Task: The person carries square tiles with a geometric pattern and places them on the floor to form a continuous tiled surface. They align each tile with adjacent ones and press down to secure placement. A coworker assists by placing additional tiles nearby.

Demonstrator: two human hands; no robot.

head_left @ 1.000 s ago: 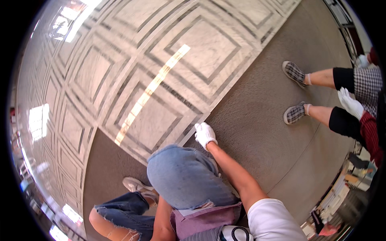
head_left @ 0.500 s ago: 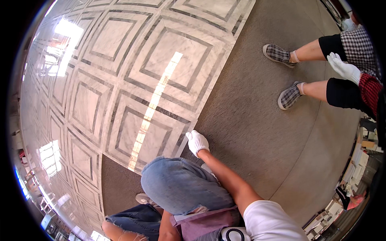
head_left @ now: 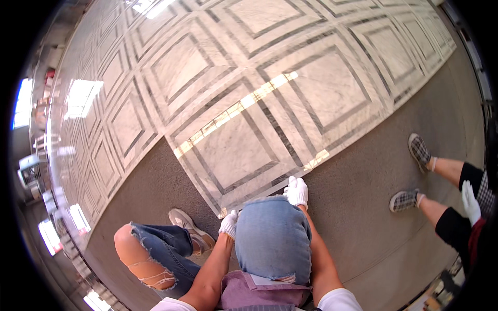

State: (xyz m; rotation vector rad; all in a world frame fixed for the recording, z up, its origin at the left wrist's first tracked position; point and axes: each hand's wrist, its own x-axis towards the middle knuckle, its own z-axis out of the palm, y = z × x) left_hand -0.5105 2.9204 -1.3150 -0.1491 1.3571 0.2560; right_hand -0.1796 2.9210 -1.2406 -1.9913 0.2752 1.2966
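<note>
A large polished marble tile (head_left: 236,147), pale with grey inlaid square frames, forms the near corner of a patterned marble floor laid out flat. At its near edge, my gloved left hand (head_left: 229,224) is closed by the corner; my knee partly hides its fingers. Further right along that edge, my gloved right hand (head_left: 297,192) has its fingers curled against the tile. Both gloves are white knit. My bent knee (head_left: 272,238) in blue jeans stands between my arms. How far the fingertips reach under the tile is hidden.
Rough grey concrete floor (head_left: 353,217) borders the marble. To the right stands another person in checked shoes (head_left: 403,200), with a white-gloved hand (head_left: 470,202) by the leg. My left shoe (head_left: 189,228) rests on the concrete. Bright window reflections (head_left: 83,98) lie on the marble.
My view has turned, so the marble now lies ahead and the other person further right. My left hand has come into sight at the tile's near edge; my right hand stays at that edge.
</note>
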